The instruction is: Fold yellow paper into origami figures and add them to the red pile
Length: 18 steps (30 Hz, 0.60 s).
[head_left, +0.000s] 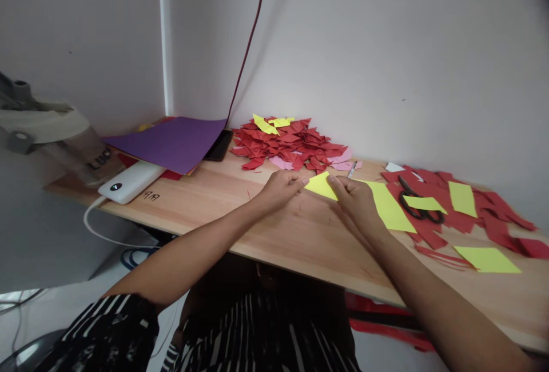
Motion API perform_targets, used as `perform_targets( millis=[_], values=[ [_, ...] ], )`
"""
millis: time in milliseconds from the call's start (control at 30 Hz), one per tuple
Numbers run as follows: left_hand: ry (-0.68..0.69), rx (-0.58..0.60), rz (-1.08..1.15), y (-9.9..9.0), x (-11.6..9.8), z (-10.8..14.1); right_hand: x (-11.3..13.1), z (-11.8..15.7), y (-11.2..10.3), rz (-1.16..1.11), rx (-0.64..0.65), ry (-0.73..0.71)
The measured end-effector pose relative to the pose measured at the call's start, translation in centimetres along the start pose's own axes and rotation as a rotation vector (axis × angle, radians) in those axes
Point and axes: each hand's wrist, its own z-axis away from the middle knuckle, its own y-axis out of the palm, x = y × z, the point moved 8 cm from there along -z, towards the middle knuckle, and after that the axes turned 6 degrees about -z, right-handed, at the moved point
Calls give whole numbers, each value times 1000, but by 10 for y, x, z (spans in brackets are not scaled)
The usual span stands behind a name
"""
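Observation:
Between my two hands a small yellow paper piece (321, 186) is held above the wooden table. My left hand (285, 187) pinches its left corner between thumb and fingers. At its right side my right hand (352, 194) grips it, thumb on top. Just right of that hand lies a larger yellow sheet (388, 206). Behind the hands, against the wall, a heap of folded red paper pieces (291, 143) has a few yellow ones (265, 124) on top and pink paper (342, 158) at its edge.
Black-handled scissors (407, 206) lie among red scraps (454, 218) and yellow pieces (486, 259) on the right. On the left are purple sheets (171, 140), a phone (220, 145), a white power bank (132, 182) with a cable, and a bottle (64, 143).

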Motion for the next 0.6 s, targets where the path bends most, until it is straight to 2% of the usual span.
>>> perform_targets(
  millis=[300, 433, 600],
  values=[
    [-15, -49, -35, -4, 2, 0, -4, -1, -1, -31, 11, 0],
    [62, 46, -47, 5, -7, 3, -3, 3, 15, -70, 129, -16],
    [75, 107, -45, 11, -9, 3, 1, 11, 36, -90, 310, -13]
  ],
)
